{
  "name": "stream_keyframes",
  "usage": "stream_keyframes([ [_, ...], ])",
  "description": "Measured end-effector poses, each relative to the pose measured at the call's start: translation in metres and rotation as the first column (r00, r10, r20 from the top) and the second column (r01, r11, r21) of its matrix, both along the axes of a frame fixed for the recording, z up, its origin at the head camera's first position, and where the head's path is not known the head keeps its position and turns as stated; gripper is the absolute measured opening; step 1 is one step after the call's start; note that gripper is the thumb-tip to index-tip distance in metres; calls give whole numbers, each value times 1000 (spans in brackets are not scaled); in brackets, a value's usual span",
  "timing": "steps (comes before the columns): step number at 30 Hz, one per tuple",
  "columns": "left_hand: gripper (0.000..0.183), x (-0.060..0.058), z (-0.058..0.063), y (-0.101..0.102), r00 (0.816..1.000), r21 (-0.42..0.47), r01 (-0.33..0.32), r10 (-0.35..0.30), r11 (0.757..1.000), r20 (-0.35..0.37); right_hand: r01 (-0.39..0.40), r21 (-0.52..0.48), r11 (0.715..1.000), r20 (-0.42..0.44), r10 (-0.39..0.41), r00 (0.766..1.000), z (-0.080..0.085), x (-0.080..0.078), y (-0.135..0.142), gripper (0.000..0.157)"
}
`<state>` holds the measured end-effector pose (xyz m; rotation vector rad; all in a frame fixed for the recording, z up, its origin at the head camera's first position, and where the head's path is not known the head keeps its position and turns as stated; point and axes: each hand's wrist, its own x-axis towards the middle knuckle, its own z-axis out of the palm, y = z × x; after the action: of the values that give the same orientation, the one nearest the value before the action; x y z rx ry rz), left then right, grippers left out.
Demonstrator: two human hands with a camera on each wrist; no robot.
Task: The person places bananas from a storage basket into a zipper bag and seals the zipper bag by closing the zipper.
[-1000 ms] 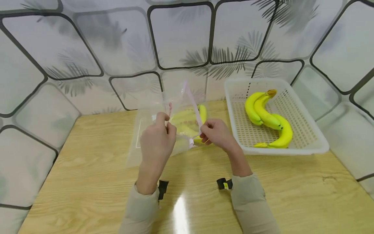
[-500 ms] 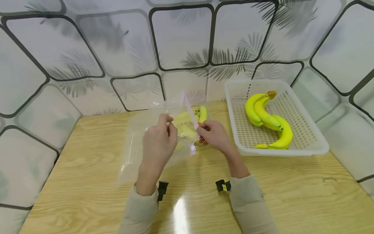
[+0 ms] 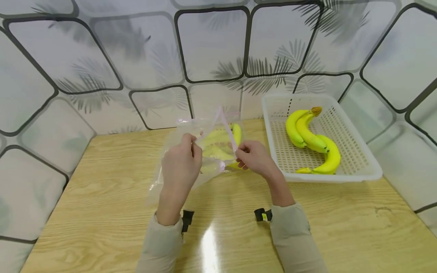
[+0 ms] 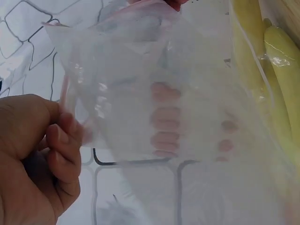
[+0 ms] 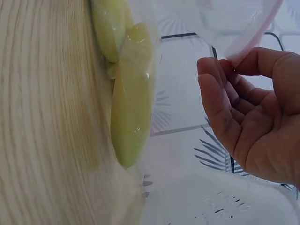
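Observation:
A clear plastic zip bag (image 4: 122, 112) with a lilac strip (image 3: 228, 129) along its mouth is held up over the table, the mouth spread apart. My left hand (image 3: 181, 163) pinches the left side of the mouth between thumb and curled fingers. On the opposite side, thumb and forefinger of my right hand (image 3: 254, 157) pinch the strip, the other fingers loosely bent, as the right wrist view shows. Yellow bananas (image 5: 133, 103) lie inside the bag, low against the wood, seen hazily through the plastic.
At the right stands a white perforated basket (image 3: 341, 177). In it lie a bunch of bananas (image 3: 310, 132) and a single curved banana (image 3: 331, 157). A patterned fabric wall (image 3: 215, 45) rises behind the wooden table (image 3: 102, 204).
The lilac strip has parted into a wider, upside-down V since half a second ago. My left hand has shifted slightly left, and the bag's loose lower left part has drawn inward.

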<state>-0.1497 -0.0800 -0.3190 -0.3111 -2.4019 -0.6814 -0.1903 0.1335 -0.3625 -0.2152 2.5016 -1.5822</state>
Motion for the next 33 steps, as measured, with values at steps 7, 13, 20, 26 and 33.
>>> stream_keyframes([
  [7, 9, -5, -7, 7, 981, -11, 43, -45, 999, -189, 47, -70, 996, 2, -47, 999, -2, 1, -5, 19],
  [13, 10, -4, -11, 17, 952, -168, 90, -135, 982, -276, -44, -113, 993, -52, 38, 998, 0, 4, -22, 24],
  [20, 14, -4, -13, 23, 916, -297, 139, -237, 945, -323, -38, -102, 994, -52, 33, 998, 3, 5, -27, 26],
  [26, 8, -3, -12, 20, 925, -206, 127, -191, 970, -329, -36, -85, 996, -73, 29, 997, 2, 4, -23, 27],
  [33, 6, -4, -6, 15, 930, -28, 120, -122, 992, -346, 8, -85, 996, -67, -14, 998, 3, 3, -19, 27],
])
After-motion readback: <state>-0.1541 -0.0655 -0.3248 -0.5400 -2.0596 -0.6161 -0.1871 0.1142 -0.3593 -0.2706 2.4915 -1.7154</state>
